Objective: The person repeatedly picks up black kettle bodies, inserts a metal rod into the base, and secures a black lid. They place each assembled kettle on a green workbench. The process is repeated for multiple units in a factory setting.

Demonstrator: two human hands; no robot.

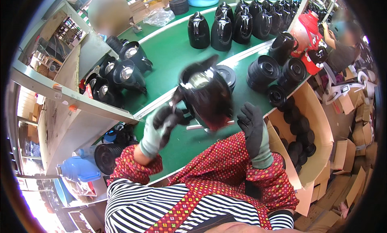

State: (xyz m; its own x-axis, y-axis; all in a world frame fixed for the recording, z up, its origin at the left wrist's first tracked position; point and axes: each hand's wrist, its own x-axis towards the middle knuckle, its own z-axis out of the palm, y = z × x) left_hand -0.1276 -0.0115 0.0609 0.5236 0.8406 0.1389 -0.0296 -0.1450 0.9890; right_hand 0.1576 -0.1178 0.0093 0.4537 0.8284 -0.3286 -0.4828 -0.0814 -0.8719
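Note:
A glossy black jug, tilted and smeared by motion, hangs over the near edge of the green bench. Its open top shows a silvery inside. My left hand, in a grey-and-black glove, is closed around the jug's handle side. To the right of the jug, my right hand wears the same kind of glove, fingers stretched and apart from the jug, holding nothing. Part of a metal bar shows below the jug. Behind it sits a stack of dark round discs, partly hidden.
Several upright black jugs line the far belt. Others lie tipped at left. Stacked black discs stand at right, above a cardboard box holding more. A red-and-white flask and other people are farther off.

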